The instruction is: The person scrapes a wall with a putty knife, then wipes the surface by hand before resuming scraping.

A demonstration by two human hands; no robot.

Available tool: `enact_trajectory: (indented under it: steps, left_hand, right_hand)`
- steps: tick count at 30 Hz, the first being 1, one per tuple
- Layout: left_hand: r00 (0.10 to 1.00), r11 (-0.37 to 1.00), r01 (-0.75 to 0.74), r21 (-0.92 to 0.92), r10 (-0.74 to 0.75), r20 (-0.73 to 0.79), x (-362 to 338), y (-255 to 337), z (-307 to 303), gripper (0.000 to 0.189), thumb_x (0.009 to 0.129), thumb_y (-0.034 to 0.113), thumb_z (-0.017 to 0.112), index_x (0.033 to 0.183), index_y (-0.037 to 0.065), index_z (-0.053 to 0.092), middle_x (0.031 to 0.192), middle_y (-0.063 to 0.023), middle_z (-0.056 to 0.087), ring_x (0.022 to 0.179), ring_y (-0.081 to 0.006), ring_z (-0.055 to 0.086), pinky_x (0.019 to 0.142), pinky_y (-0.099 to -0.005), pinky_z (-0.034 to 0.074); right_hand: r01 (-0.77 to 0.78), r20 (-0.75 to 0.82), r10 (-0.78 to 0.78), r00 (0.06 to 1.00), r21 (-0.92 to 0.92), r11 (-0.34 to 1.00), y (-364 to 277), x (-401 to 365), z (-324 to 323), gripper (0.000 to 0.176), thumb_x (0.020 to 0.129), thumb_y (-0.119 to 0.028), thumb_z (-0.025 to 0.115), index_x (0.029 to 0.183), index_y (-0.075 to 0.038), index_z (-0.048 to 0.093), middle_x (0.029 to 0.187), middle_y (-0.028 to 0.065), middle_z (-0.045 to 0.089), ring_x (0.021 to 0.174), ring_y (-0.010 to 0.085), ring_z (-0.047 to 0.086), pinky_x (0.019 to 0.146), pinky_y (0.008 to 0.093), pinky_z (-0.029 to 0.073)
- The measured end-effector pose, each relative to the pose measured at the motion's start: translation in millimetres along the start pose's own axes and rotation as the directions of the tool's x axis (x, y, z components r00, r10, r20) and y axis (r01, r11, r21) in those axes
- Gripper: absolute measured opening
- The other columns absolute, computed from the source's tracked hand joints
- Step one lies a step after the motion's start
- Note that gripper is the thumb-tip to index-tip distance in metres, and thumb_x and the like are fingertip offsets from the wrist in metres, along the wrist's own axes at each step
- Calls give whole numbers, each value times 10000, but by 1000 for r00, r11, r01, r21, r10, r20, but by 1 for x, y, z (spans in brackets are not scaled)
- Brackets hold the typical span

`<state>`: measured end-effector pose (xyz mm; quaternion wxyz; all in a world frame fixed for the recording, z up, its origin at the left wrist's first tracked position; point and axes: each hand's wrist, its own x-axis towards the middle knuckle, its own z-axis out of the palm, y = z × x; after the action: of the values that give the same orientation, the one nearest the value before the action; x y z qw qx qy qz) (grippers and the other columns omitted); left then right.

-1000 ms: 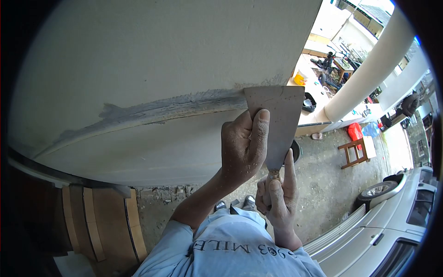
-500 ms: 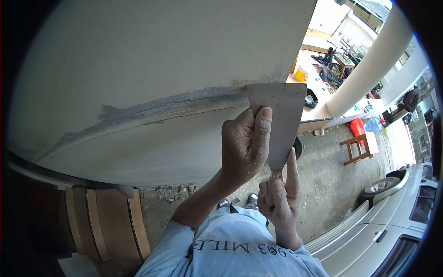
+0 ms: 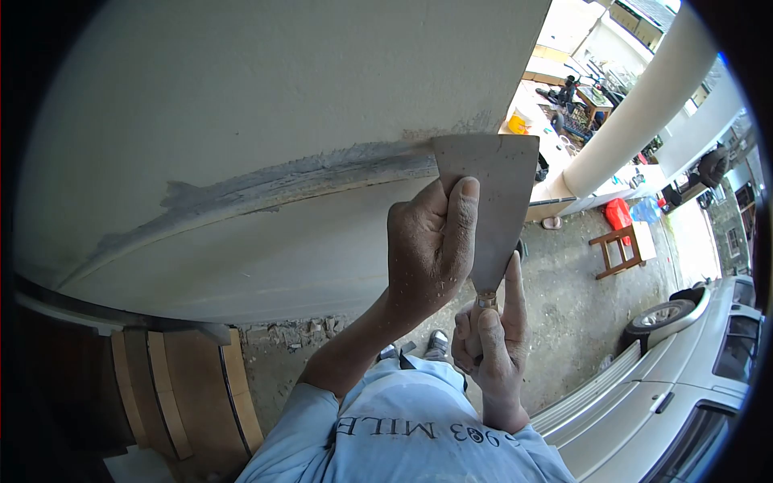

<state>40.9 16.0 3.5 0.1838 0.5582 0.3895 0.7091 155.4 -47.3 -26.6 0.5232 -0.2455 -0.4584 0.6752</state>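
Note:
A wide putty knife (image 3: 501, 189) stands in front of me with its broad blade edge up, beside the wall's corner. My right hand (image 3: 495, 354) is wrapped around its handle below the ferrule, the index finger stretched along the blade's side. The thumb of my left hand (image 3: 431, 245) presses on the blade's left side, its other fingers curled and partly hidden. Both hands are dusted with pale powder. Left of the blade, a long grey band of filler (image 3: 282, 185) runs along a ridge on the off-white wall (image 3: 266, 80).
Brown steps (image 3: 189, 394) lie at lower left. A silver vehicle (image 3: 684, 394) stands at lower right. Beyond the wall are a round white column (image 3: 644, 105), a wooden stool (image 3: 624, 249), a red bag (image 3: 618, 213) and a yellow bucket (image 3: 518, 124). Concrete floor (image 3: 564, 314) lies below.
The view has shifted slightly, with the background sliding a little left and up. The putty knife sits slightly higher and farther right in view; both hands keep the same grip on it.

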Motion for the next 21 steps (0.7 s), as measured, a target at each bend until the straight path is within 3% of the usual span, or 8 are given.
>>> enact_trajectory:
  steps: [10,13,19,21]
  left_hand:
    - [1000,999,-15,-36,15,-16,6,0,7,217,878,129,443,717,6,519,440,5,433,388,-16,380,344,-196,271]
    - [1000,999,-5,-52,5,-12,2,0,6,217,878,129,443,715,7,519,439,6,431,386,-19,381,343,-199,269]
    - [1000,999,7,-36,-6,17,7,1,5,231,880,139,440,704,10,519,431,10,425,387,-17,379,344,-201,269]
    - [998,997,68,-42,-68,14,3,3,4,248,882,160,445,686,25,513,462,37,395,420,-7,337,371,-189,244]
  right_hand:
    - [-9,-1,9,1000,-75,997,-4,3,-3,559,873,-43,310,1342,-47,5,575,0,387,434,21,302,397,156,274]
    - [40,-2,-40,999,24,999,-3,4,0,561,872,-38,309,1341,-46,2,568,-5,383,431,20,297,397,156,272]
    - [35,9,-35,999,2,999,-4,3,-2,558,874,-44,304,1341,-44,-3,566,-7,378,438,22,301,404,154,277]
    - [56,-21,-57,998,-66,996,-1,-1,0,542,888,-96,323,1338,-43,26,514,-32,300,404,19,262,340,153,253]
